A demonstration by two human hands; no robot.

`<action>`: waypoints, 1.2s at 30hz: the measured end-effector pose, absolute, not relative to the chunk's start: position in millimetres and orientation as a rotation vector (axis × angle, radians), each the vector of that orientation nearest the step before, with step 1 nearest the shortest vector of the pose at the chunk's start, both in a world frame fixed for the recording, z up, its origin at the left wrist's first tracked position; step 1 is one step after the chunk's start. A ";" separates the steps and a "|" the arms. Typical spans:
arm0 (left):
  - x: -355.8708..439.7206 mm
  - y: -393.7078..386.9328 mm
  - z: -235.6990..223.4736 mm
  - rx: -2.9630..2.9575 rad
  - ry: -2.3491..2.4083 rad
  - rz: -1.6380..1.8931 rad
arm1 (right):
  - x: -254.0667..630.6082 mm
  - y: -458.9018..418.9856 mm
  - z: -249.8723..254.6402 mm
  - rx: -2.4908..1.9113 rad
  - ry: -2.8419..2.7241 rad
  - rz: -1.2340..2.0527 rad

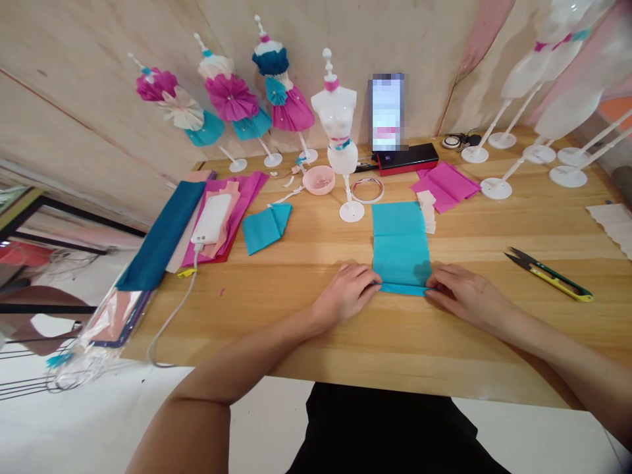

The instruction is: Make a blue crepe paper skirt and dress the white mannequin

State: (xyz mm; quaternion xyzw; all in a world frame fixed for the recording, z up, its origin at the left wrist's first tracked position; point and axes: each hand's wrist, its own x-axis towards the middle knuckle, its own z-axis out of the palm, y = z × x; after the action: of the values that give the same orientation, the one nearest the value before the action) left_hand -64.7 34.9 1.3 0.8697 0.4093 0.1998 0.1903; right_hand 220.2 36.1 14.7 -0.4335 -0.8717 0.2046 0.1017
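Head view: I have the wooden counter (276,289) below me, busiest along its far side. Three dressed miniature mannequins (232,99) stand at the far left, and several undressed mannequins (528,56) crowd the far right. Closer to my work, a white mannequin (336,112) stands just beyond the far left corner of the sheet I handle, with a pink bowl (318,183) to its left and a thin ring (368,199) beside its base. Behind, a phone (388,112) leans upright near a black-and-red box (409,160). A cream scrap (428,214) meets the sheet's far right edge, the closest clutter I see, and folded magenta paper (447,187) lies past it. Yellow-and-green snips (550,275) rest well to the right, and a folded turquoise piece (266,228) sits apart on the left.

The turquoise crepe sheet (401,247) lies flat in front of me, between my hands. Its long axis runs away from me toward the wall, far end leaning slightly left; its narrow folded strip (403,289) faces me, running left to right. My left hand (348,291) pinches the strip's left end, my right hand (459,293) its right end, fingers and thumbs closed on the paper.
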 end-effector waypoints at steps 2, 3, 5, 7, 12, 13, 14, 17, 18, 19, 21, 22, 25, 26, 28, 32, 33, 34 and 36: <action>-64.6 36.0 0.4 2.401 1.148 0.578 | 220.8 36.9 15.1 -1.300 -2.568 0.610; -64.4 36.4 0.3 2.387 1.147 0.583 | 221.0 37.1 15.3 -1.302 -2.567 0.611; -64.2 36.4 0.7 2.372 1.147 0.586 | 221.4 37.8 15.5 -1.297 -2.563 0.616; -63.9 35.8 1.5 2.362 1.149 0.589 | 221.8 38.4 15.6 -1.292 -2.557 0.624; -63.8 34.2 3.3 2.363 1.145 0.600 | 222.2 38.6 14.6 -1.318 -2.573 0.604; -63.8 34.0 3.5 2.368 1.142 0.600 | 221.9 38.4 14.0 -1.323 -2.581 0.581; -63.8 33.8 3.5 2.371 1.140 0.599 | 221.6 38.0 13.3 -1.327 -2.589 0.551; -63.4 33.7 2.5 2.373 1.148 0.601 | 220.0 36.8 10.5 -1.337 -2.612 0.453; -63.2 33.7 1.9 2.373 1.152 0.599 | 219.4 36.3 9.6 -1.343 -2.618 0.421; -63.0 33.8 1.2 2.375 1.157 0.596 | 218.8 35.8 8.9 -1.350 -2.624 0.389; -62.6 34.1 -0.1 2.377 1.165 0.590 | 217.7 34.6 7.9 -1.362 -2.635 0.331; -62.5 34.3 -0.5 2.376 1.169 0.590 | 217.2 34.0 7.8 -1.366 -2.640 0.307; -62.4 34.8 -0.9 2.370 1.169 0.594 | 216.1 32.3 8.3 -1.366 -2.654 0.257; -62.5 34.9 -0.9 2.368 1.167 0.596 | 215.8 31.9 8.6 -1.363 -2.655 0.246; -62.7 35.2 -0.8 2.366 1.162 0.599 | 215.5 31.5 9.3 -1.353 -2.657 0.232; -63.2 35.7 -1.2 2.371 1.159 0.604 | 215.9 31.4 10.3 -1.325 -2.662 0.222; -63.2 35.8 -1.4 2.371 1.158 0.606 | 216.3 31.5 10.5 -1.317 -2.667 0.221; -63.2 35.8 -1.5 2.370 1.158 0.608 | 216.6 31.4 10.8 -1.310 -2.672 0.220; -63.2 35.9 -1.6 2.369 1.160 0.608 | 217.2 31.3 11.5 -1.302 -2.685 0.213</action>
State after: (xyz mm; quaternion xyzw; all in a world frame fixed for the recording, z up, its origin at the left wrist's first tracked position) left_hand -63.2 35.9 -1.6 0.8545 0.4186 0.2193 0.2158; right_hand 217.2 31.3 11.5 -0.4341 -0.8949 0.0710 0.0748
